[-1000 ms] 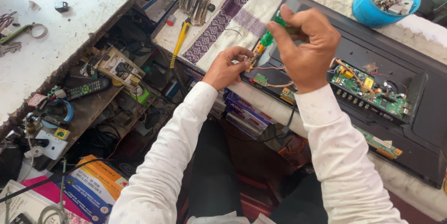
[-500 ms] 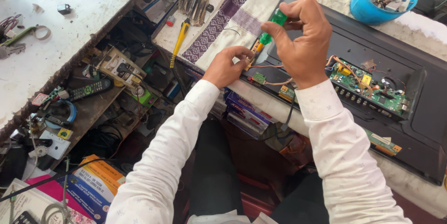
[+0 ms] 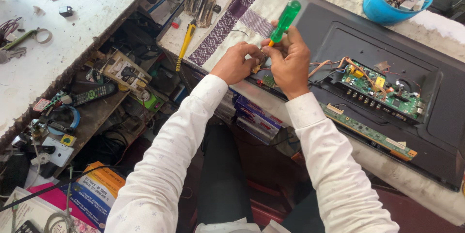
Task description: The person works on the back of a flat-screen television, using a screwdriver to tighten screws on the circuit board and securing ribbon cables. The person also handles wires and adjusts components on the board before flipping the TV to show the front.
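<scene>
My right hand (image 3: 289, 59) grips a screwdriver with a translucent green handle (image 3: 286, 20), its tip pointing down at the near left corner of an opened flat television (image 3: 436, 83) lying back-up on the bench. My left hand (image 3: 236, 62) pinches something small at that same corner, beside the screwdriver tip; what it holds is hidden by the fingers. A green circuit board (image 3: 382, 87) with orange wires sits to the right inside the television, and a long narrow board (image 3: 370, 133) lies along its near edge.
A blue bowl (image 3: 375, 7) of small parts stands at the back. A striped cloth (image 3: 232, 20) lies under the television's left end, with a yellow-handled tool (image 3: 185, 44) and pliers (image 3: 201, 3) beside it. A cluttered lower shelf holds a remote (image 3: 94, 95) and boxes.
Both hands have shifted slightly left along the television's edge. The screwdriver has tipped more upright, its green handle now rising clear above my right hand.
</scene>
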